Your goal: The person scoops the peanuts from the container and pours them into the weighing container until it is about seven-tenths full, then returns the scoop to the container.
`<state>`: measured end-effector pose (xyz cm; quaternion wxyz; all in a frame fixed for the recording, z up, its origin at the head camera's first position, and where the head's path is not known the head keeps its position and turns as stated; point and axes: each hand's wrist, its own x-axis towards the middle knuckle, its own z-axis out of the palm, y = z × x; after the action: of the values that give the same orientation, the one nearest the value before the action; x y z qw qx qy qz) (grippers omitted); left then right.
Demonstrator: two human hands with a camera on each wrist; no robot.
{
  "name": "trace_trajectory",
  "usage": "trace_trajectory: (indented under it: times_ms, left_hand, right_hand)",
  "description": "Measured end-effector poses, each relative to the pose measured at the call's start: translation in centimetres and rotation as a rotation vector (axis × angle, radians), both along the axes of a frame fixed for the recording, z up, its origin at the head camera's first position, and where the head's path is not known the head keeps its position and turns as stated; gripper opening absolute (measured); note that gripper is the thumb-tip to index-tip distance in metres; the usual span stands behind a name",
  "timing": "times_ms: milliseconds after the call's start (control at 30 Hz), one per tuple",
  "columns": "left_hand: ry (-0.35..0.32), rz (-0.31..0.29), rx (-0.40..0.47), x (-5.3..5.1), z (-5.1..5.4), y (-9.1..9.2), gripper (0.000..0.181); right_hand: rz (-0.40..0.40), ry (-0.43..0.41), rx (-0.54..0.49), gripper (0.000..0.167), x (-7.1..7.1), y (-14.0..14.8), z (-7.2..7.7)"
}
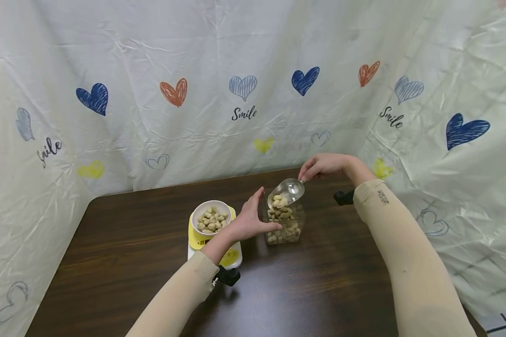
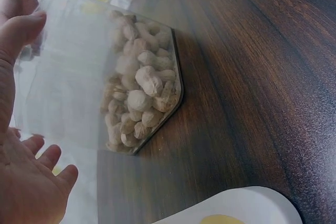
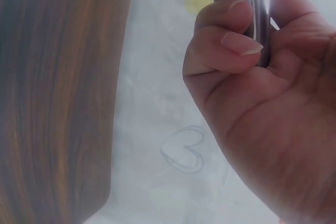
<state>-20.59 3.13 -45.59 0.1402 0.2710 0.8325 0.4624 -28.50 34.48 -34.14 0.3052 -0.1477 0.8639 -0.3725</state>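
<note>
My right hand (image 1: 326, 164) grips the handle of a shiny metal scoop (image 1: 293, 188). The scoop tilts down to the left over a clear container (image 1: 302, 223), with several unshelled peanuts (image 1: 279, 201) at its mouth. More peanuts (image 2: 139, 99) lie in the container's lower part. Around the container's left side is my left hand (image 1: 249, 220), thumb along the front and fingers spread toward the back, mostly straight. The right wrist view has the scoop handle (image 3: 254, 19) in my curled fingers; the scoop's bowl is out of that view.
Left of the container, a white bowl (image 1: 194, 216) of peanuts stands on a yellow and white kitchen scale (image 1: 196, 239), partly behind my left forearm. Everything rests on a dark wooden table (image 1: 130, 248). A white curtain printed with hearts (image 1: 211, 154) hangs behind it.
</note>
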Motion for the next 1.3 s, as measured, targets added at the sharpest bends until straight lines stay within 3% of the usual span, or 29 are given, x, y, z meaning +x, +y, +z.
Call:
trace_trajectory:
  times_ms: [167,300,400,533,700,800,933,1100,1300]
  left_hand:
    - [0.042,-0.014,-0.02,0.1,0.2,-0.8,0.129]
    - [0.075,-0.021,-0.001,0.4,1.1,-2.5,0.128]
    - [0.092,-0.017,0.05,0.5,2.2,-4.8,0.125]
    - [0.114,0.035,0.089,0.3,3.6,-8.7,0.12]
    - [0.089,0.126,0.082,-0.5,5.0,-13.4,0.116]
    - [0.079,0.163,0.054,-0.8,5.2,-15.4,0.116]
    - [0.108,0.185,-0.025,-0.8,4.5,-17.2,0.118]
    - [0.121,0.163,-0.108,-0.7,2.2,-17.9,0.121]
    - [0.093,0.174,-0.121,-0.5,-0.5,-17.6,0.124]
  right_hand:
    - [-0.008,0.021,-0.023,0.026,0.4,-0.3,0.7]
    - [-0.024,0.052,-0.023,0.027,0.9,-0.6,1.4]
    - [-0.028,0.092,0.003,0.029,1.0,-0.9,1.8]
    - [-0.01,0.142,0.036,0.032,1.1,-1.7,2.2]
    - [-0.029,0.173,0.022,0.031,1.3,-3.1,2.4]
    - [-0.037,0.205,0.016,0.032,1.4,-4.1,2.4]
    - [-0.019,0.255,0.021,0.031,1.6,-5.9,2.4]
    - [-0.028,0.25,-0.005,0.029,1.5,-7.9,1.6]
    - [-0.066,0.245,-0.022,0.029,1.5,-10.0,0.4]
